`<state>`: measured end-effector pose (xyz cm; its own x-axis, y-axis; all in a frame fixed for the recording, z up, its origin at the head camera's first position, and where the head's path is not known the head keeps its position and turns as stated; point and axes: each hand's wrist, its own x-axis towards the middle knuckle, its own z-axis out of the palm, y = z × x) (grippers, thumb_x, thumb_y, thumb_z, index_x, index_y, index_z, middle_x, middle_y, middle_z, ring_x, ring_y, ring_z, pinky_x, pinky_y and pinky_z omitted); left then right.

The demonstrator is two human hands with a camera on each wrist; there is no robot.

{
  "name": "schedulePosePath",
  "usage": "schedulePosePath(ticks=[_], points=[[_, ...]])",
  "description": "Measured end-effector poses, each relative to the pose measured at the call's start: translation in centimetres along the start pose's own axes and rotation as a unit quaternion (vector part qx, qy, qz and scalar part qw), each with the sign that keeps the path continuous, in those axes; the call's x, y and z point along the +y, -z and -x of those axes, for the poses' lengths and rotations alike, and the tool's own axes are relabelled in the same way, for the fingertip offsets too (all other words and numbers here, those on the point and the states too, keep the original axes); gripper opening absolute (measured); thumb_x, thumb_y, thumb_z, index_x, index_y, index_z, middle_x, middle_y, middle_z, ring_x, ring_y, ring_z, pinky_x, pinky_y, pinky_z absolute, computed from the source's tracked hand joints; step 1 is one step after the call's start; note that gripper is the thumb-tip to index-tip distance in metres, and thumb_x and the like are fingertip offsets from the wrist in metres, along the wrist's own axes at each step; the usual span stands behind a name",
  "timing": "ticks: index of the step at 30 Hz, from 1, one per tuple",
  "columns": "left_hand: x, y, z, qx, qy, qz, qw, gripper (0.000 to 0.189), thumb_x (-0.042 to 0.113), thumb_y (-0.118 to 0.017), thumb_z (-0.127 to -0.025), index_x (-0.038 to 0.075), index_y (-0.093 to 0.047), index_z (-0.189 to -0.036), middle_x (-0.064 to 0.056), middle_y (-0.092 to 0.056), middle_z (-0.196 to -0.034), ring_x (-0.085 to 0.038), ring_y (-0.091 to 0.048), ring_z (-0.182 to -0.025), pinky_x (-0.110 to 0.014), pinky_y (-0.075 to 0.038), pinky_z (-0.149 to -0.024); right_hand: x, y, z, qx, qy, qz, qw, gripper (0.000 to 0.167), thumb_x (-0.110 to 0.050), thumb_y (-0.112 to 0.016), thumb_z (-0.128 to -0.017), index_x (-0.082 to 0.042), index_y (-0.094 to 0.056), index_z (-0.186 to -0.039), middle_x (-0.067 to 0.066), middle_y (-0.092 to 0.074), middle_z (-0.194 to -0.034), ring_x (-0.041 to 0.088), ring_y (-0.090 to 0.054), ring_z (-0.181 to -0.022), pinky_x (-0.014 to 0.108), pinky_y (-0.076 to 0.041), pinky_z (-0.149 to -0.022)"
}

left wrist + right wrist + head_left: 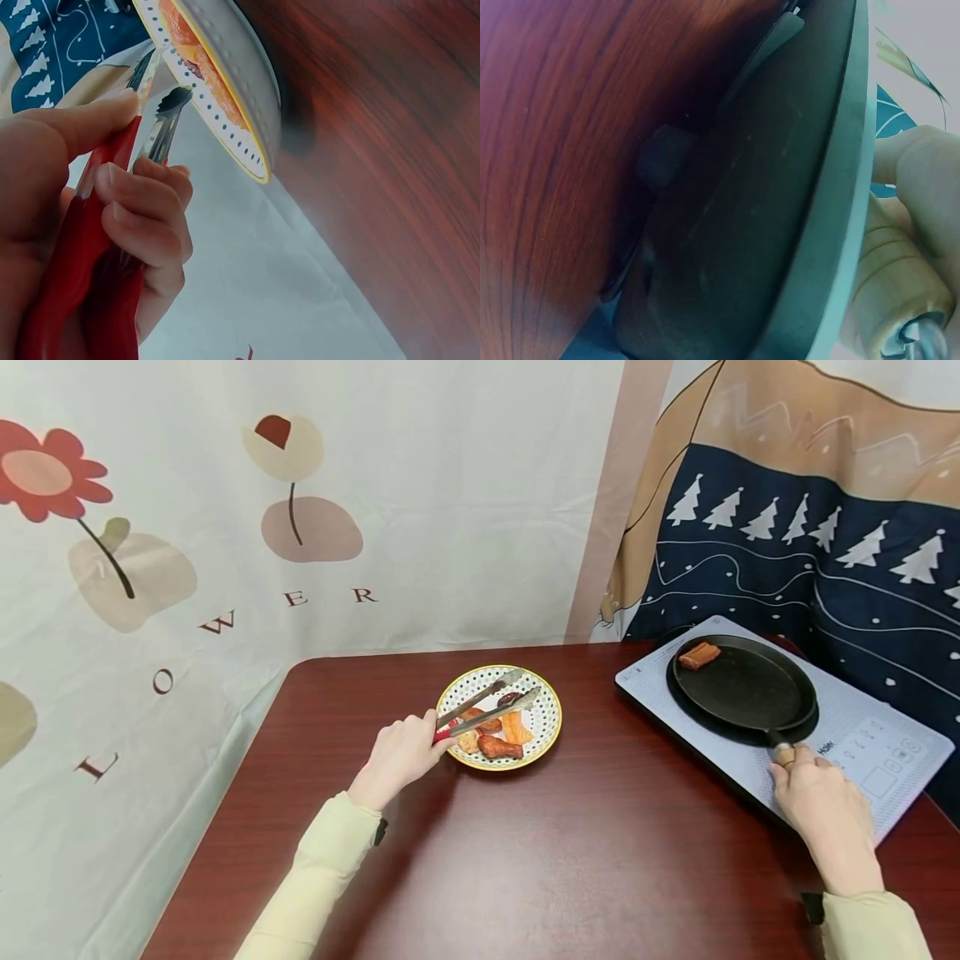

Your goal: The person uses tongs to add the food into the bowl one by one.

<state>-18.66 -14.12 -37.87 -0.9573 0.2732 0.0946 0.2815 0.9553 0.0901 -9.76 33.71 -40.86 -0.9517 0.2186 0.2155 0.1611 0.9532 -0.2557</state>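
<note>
My left hand [401,752] holds red-handled metal tongs [492,715], whose tips stand apart over a dotted plate [557,714] with a yellow rim. On that plate lie a browned drumstick [500,747], an orange slab of food [516,727] and other pieces, partly hidden by the tongs. In the left wrist view, fingers and thumb wrap the red handles [52,277]. My right hand [825,802] grips the wooden handle [900,289] of a black frying pan [738,689]. Inside the pan, at its far left, sits a brown, ridged piece of meat [699,656].
Under the pan is a pale flat electric cooktop [892,777] at the table's right side. The dark red wooden table [570,852] spans between the plate and the cooktop. Printed cloths [465,527] hang behind the table.
</note>
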Motion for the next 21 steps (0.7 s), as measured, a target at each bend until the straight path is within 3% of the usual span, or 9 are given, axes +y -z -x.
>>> schedulePosePath(ticks=[10,16,21], points=[[-0.8,1.0,-0.4,-0.086,0.037,0.045,0.9946,0.040,0.045,-0.064,-0.087,0.006,-0.055,-0.089,-0.008,-0.054,-0.067,-0.024,-0.055,-0.060,-0.037,-0.044,-0.056,-0.1,-0.2,0.1,0.016,0.001,-0.002,0.9999,0.031,-0.016,-0.057,-0.091,0.012,-0.046,-0.100,0.041,-0.053,-0.093,0.061,-0.050,-0.075,0.062,-0.037,-0.057],[-1.3,1.0,-0.5,-0.110,0.045,0.076,0.9900,0.040,0.047,-0.062,-0.087,0.008,-0.055,-0.086,-0.006,-0.053,-0.066,-0.021,-0.053,-0.059,-0.032,-0.039,-0.053,-0.1,-0.1,0.1,0.019,-0.004,-0.002,0.9998,0.031,-0.016,-0.057,-0.091,0.012,-0.046,-0.101,0.040,-0.053,-0.094,0.062,-0.050,-0.075,0.063,-0.036,-0.057],[-1.5,0.9,-0.7,-0.112,0.051,0.081,0.9890,0.040,0.048,-0.061,-0.087,0.008,-0.055,-0.084,-0.006,-0.052,-0.066,-0.022,-0.052,-0.060,-0.032,-0.038,-0.054,-0.2,-0.1,0.1,0.013,-0.009,-0.002,0.9999,0.033,-0.017,-0.056,-0.092,0.012,-0.046,-0.104,0.040,-0.053,-0.095,0.062,-0.050,-0.077,0.063,-0.037,-0.058]])
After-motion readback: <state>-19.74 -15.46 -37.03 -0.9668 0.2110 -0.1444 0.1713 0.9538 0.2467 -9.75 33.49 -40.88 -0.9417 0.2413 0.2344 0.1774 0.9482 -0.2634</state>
